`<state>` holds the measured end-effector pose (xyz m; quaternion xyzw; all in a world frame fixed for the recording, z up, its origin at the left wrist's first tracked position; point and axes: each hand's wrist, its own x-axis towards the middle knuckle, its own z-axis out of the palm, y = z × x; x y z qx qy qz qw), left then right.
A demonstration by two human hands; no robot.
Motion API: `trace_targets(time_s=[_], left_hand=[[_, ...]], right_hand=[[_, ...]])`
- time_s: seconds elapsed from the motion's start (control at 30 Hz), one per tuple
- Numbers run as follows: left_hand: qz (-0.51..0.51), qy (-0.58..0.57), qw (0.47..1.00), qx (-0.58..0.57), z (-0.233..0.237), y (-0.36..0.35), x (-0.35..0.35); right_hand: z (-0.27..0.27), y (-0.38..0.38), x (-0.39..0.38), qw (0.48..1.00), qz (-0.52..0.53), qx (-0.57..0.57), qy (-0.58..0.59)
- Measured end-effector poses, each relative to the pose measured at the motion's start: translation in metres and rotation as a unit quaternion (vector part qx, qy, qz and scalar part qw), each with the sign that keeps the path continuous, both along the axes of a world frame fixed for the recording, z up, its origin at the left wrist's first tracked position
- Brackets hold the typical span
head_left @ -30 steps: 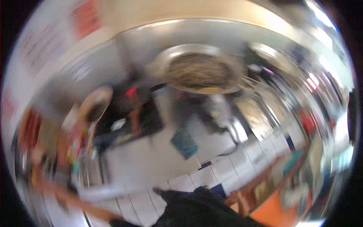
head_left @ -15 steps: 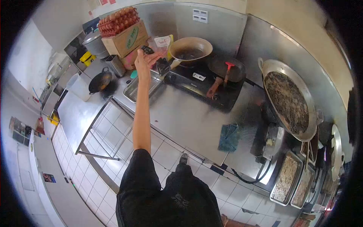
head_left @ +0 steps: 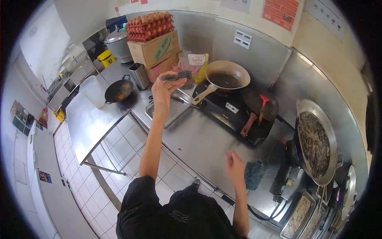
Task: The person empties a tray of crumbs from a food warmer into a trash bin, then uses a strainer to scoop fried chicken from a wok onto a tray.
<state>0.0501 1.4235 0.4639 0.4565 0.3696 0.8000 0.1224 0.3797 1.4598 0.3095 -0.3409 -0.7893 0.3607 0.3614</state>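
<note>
My left hand point(head_left: 165, 89) is raised above a shallow metal tray point(head_left: 175, 113) and holds a dark slotted utensil point(head_left: 184, 75) by its thumb and fingers. Right of it, a cream pan point(head_left: 227, 75) with a light handle sits on a black stove point(head_left: 223, 113). My right hand point(head_left: 234, 165) is over the steel counter beside a dark green cloth point(head_left: 253, 175); its fingers are curled and blurred, and whether anything is in them cannot be made out. A dark pan point(head_left: 260, 101) bears a red-headed utensil point(head_left: 264, 104).
A large wok point(head_left: 316, 135) with dark oil stands at the right, near metal trays point(head_left: 298, 215). Egg trays point(head_left: 147, 26) rest on a cardboard box point(head_left: 153, 49) at the back. A small wok point(head_left: 118, 91) and a white container point(head_left: 94, 92) are at the left.
My right hand has come into view over the counter. The view has shifted, so the counter things appear lower and farther right. My left hand still holds the dark utensil, now turned more sideways.
</note>
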Motion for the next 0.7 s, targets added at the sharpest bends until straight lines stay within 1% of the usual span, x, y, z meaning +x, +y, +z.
trace_targets(time_s=[0.03, 0.07, 0.13, 0.17, 0.2, 0.23, 0.27, 0.3, 0.33, 0.4, 0.43, 0.47, 0.5, 0.53, 0.57, 0.6, 0.63, 0.67, 0.7], left_hand=[[0.018, 0.000, 1.000, -0.006, 0.001, -0.004, 0.001], [0.022, 0.003, 1.000, -0.003, 0.001, -0.011, 0.000], [-0.020, -0.008, 0.999, -0.032, -0.007, -0.030, 0.005], [-0.021, 0.005, 1.000, -0.022, -0.007, -0.040, 0.015], [-0.012, 0.001, 1.000, -0.025, -0.017, -0.051, 0.027], [0.035, -0.008, 0.999, -0.029, -0.025, -0.061, 0.039], [0.083, -0.009, 0.996, -0.028, -0.029, -0.069, 0.045], [0.063, -0.009, 0.997, -0.032, -0.034, -0.081, 0.051], [0.042, -0.013, 0.998, -0.039, -0.041, -0.093, 0.057], [-0.017, -0.046, 0.998, -0.037, -0.046, -0.111, 0.071], [-0.015, -0.037, 0.998, -0.053, -0.051, -0.119, 0.071], [-0.013, -0.028, 0.997, -0.070, -0.055, -0.126, 0.067], [-0.002, -0.032, 0.998, -0.058, -0.058, -0.129, 0.061], [-0.020, -0.067, 0.996, -0.052, -0.062, -0.133, 0.053], [-0.039, -0.102, 0.993, -0.047, -0.068, -0.136, 0.043], [-0.031, -0.106, 0.993, -0.039, -0.075, -0.138, 0.032], [-0.040, -0.134, 0.990, -0.013, -0.081, -0.140, 0.019], [-0.048, -0.159, 0.986, 0.013, -0.087, -0.142, 0.003], [-0.035, -0.157, 0.986, 0.030, -0.082, -0.145, -0.008]], right_hand=[[0.028, 0.013, -0.033, 0.997, 0.052, 0.020, -0.044], [0.052, 0.022, -0.064, 0.994, 0.100, 0.019, -0.039], [0.079, 0.029, -0.115, 0.992, 0.119, 0.028, -0.040], [0.093, 0.031, -0.140, 0.992, 0.099, 0.069, -0.020], [0.101, 0.030, -0.157, 0.991, 0.080, 0.110, 0.000], [0.096, 0.034, -0.169, 0.989, 0.092, 0.112, 0.000], [0.087, 0.041, -0.192, 0.987, 0.065, 0.148, 0.005], [0.079, 0.045, -0.216, 0.983, 0.036, 0.181, 0.014], [0.065, 0.047, -0.233, 0.982, 0.045, 0.182, 0.021], [0.037, 0.055, -0.250, 0.989, 0.022, 0.145, -0.027], [0.037, 0.055, -0.253, 0.993, 0.034, 0.114, -0.004], [0.034, 0.059, -0.258, 0.991, 0.047, 0.126, -0.006], [0.029, 0.068, -0.265, 0.991, 0.043, 0.126, -0.013], [0.032, 0.074, -0.274, 0.991, 0.038, 0.124, -0.022], [0.035, 0.083, -0.285, 0.986, 0.041, 0.161, -0.015], [0.046, 0.086, -0.296, 0.980, 0.043, 0.197, -0.007], [0.054, 0.094, -0.315, 0.973, 0.067, 0.219, 0.024], [0.051, 0.107, -0.340, 0.961, 0.062, 0.268, 0.003], [0.075, 0.096, -0.363, 0.963, 0.071, 0.259, -0.014]])
